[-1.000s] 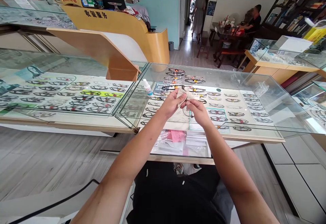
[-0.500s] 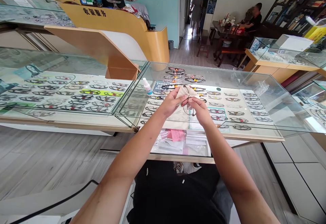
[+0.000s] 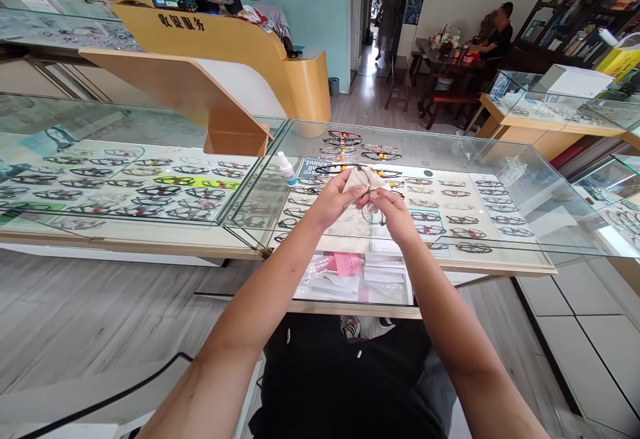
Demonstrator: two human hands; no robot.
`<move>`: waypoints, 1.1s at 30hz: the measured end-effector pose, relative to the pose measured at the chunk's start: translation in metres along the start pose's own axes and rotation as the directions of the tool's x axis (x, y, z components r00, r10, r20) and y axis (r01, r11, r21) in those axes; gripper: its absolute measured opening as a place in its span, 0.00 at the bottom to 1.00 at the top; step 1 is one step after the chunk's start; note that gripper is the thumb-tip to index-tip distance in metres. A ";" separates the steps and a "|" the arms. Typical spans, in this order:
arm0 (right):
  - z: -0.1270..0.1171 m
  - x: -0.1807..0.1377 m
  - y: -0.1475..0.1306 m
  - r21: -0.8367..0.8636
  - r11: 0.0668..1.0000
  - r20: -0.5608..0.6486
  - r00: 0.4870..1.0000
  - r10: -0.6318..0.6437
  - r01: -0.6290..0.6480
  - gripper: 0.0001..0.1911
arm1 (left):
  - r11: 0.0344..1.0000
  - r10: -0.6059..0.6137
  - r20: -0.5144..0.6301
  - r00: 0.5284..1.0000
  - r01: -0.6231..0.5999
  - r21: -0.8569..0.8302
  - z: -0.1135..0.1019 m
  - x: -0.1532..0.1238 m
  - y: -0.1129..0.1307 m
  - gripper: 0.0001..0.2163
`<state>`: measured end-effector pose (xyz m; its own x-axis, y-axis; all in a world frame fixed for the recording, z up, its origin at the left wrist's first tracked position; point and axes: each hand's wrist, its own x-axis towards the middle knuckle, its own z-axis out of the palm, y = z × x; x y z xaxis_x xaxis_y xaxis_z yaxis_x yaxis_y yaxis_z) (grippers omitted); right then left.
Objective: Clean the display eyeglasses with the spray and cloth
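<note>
Both my hands are together over the glass display case (image 3: pixel 345 236). My left hand (image 3: pixel 334 200) is closed on a beige cleaning cloth (image 3: pixel 357 178), folded over part of a pair of glasses (image 3: pixel 373 214). My right hand (image 3: pixel 393 207) pinches the glasses by the frame, close against the left fingers. One round lens hangs below the fingers; the rest of the frame is largely hidden by the cloth and hands. A small white spray bottle (image 3: pixel 287 168) with a blue-and-pink label stands on the glass, left of my hands.
Rows of glasses (image 3: pixel 466 233) lie inside the case. A tilted wooden board (image 3: pixel 175 89) stands on the left case (image 3: pixel 115 219). Papers and plastic bags (image 3: pixel 345 278) fill a drawer below my hands. Beyond are a cash counter (image 3: pixel 240 42), a seated person and a person in the doorway.
My hands stay in nearly the same place, with the cloth and fingers shifting slightly on the glasses. The view has moved a little. The person at the doorway is farther into its shadow.
</note>
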<state>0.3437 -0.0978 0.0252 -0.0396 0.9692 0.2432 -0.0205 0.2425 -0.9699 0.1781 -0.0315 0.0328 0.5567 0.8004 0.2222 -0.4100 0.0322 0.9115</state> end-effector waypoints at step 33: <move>-0.019 0.003 0.000 -0.014 0.990 -0.340 0.930 -0.140 0.144 0.19 | 0.991 -0.069 -0.252 0.965 0.037 -0.131 0.004 0.010 -0.029 0.27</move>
<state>0.3627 -0.0936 0.0256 0.3053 0.8824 0.3581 -0.0124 0.3797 -0.9250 0.1987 -0.0266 0.0096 0.3837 0.9212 0.0642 -0.4805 0.1398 0.8658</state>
